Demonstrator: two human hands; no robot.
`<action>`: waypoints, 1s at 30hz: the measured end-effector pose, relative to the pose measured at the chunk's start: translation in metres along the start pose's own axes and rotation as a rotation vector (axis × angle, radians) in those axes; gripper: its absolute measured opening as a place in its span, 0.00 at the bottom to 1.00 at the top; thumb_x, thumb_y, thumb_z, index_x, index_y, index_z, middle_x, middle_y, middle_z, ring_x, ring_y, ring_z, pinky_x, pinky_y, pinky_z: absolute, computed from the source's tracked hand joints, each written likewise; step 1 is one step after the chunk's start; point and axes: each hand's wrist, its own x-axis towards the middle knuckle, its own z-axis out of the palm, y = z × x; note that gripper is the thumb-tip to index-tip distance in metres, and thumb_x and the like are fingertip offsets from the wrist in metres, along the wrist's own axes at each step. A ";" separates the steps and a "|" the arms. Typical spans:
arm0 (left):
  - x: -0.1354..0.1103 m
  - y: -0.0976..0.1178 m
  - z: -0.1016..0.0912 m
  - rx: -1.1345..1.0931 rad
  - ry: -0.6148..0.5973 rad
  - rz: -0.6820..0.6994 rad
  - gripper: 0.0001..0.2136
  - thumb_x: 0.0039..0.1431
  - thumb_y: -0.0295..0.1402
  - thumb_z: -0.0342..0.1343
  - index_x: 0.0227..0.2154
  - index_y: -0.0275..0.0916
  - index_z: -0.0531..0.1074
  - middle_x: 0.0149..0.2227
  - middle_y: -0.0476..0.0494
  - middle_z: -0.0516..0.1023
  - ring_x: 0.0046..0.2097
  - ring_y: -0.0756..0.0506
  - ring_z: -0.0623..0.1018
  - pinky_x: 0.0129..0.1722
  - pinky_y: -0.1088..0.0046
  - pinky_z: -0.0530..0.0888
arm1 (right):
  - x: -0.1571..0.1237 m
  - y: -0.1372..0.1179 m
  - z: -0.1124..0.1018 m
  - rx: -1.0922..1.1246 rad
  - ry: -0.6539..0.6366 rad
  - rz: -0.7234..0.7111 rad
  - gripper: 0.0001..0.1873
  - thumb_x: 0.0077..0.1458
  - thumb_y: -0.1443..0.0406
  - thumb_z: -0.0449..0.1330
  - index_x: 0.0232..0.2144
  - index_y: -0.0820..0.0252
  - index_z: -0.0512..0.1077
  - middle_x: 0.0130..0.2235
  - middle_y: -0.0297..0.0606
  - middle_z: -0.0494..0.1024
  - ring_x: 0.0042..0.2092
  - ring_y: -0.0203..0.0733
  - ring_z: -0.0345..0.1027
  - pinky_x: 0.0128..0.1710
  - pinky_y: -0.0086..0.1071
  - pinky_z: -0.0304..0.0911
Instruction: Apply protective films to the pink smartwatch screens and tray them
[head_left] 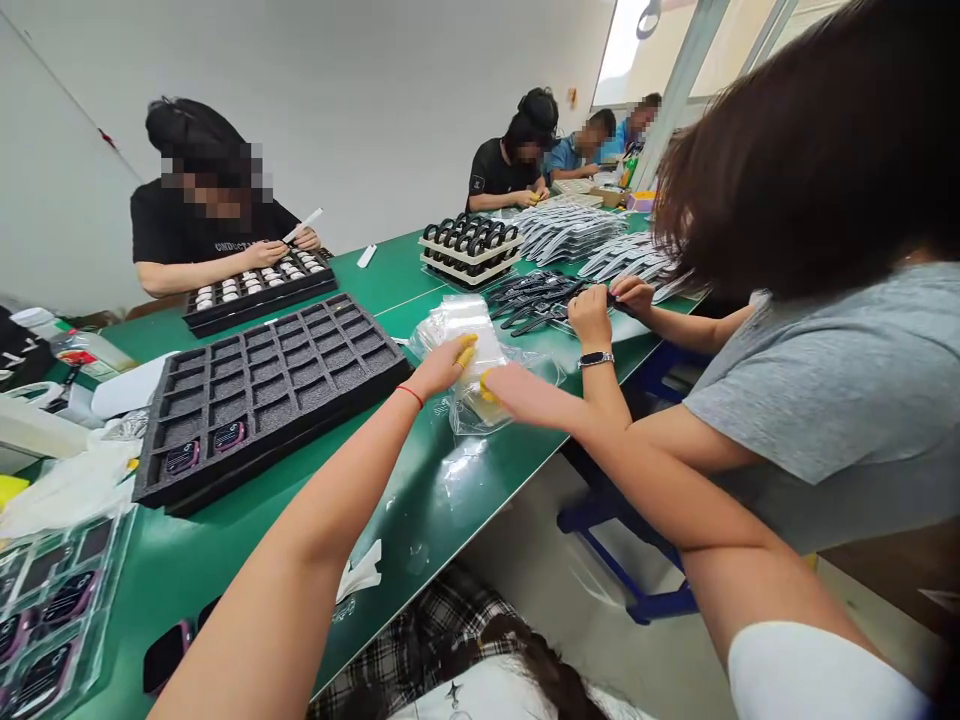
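A stack of clear plastic bags (474, 318) lies in and over a larger crumpled transparent bag (484, 425) on the green table. My left hand (441, 368), with yellow finger cots and a red string at the wrist, grips the left side of the stack. Opposite it, my right hand (529, 393), also in yellow finger cots, has its fingertips closed on the stack's lower right edge; it is slightly blurred. Left of my hands is a black foam tray (281, 390) with square compartments, two of them holding dark watch bodies (229, 435).
Close on my right, a co-worker in grey (840, 370) handles black straps (540, 300). Across the table, another person (217, 220) works over a tray of white pieces (259, 285). A clear blister tray (56, 610) holds watches at the near left. Stacked racks (469, 250) stand farther back.
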 end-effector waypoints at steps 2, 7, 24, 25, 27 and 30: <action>-0.003 0.003 -0.004 0.068 -0.071 0.032 0.17 0.66 0.38 0.55 0.55 0.38 0.69 0.59 0.37 0.70 0.59 0.38 0.72 0.58 0.48 0.69 | -0.017 -0.018 0.014 -0.012 0.026 -0.045 0.07 0.64 0.70 0.54 0.36 0.65 0.72 0.39 0.40 0.75 0.43 0.40 0.69 0.45 0.37 0.65; -0.012 0.016 -0.020 0.272 -0.263 0.119 0.28 0.61 0.46 0.59 0.59 0.35 0.65 0.66 0.29 0.62 0.69 0.30 0.57 0.65 0.37 0.47 | -0.028 -0.043 0.048 0.019 0.049 -0.134 0.11 0.63 0.74 0.51 0.34 0.66 0.73 0.35 0.46 0.74 0.39 0.45 0.64 0.36 0.36 0.56; -0.043 0.060 -0.021 0.574 -0.188 0.223 0.07 0.64 0.23 0.53 0.32 0.34 0.75 0.33 0.45 0.80 0.38 0.46 0.80 0.52 0.59 0.72 | -0.040 -0.050 0.047 0.156 0.426 -0.346 0.14 0.66 0.66 0.53 0.29 0.63 0.73 0.30 0.40 0.73 0.36 0.41 0.61 0.33 0.36 0.51; -0.044 0.060 -0.021 0.569 -0.158 0.208 0.07 0.65 0.26 0.54 0.31 0.34 0.75 0.31 0.46 0.80 0.36 0.46 0.80 0.50 0.60 0.73 | -0.042 -0.050 0.046 0.169 0.461 -0.350 0.14 0.66 0.65 0.54 0.29 0.63 0.73 0.31 0.40 0.74 0.36 0.41 0.61 0.33 0.36 0.52; -0.046 0.061 -0.024 0.550 -0.073 0.175 0.08 0.65 0.28 0.54 0.31 0.34 0.76 0.29 0.46 0.80 0.34 0.46 0.80 0.44 0.63 0.75 | -0.044 -0.048 0.043 0.200 0.531 -0.347 0.14 0.65 0.64 0.54 0.29 0.63 0.73 0.32 0.41 0.75 0.36 0.41 0.63 0.33 0.35 0.56; -0.052 0.069 -0.041 0.501 0.136 0.104 0.09 0.66 0.28 0.51 0.36 0.34 0.78 0.33 0.40 0.82 0.36 0.42 0.81 0.37 0.66 0.75 | -0.051 -0.043 0.031 0.263 0.656 -0.285 0.11 0.65 0.65 0.54 0.34 0.62 0.74 0.35 0.42 0.76 0.39 0.41 0.66 0.38 0.36 0.62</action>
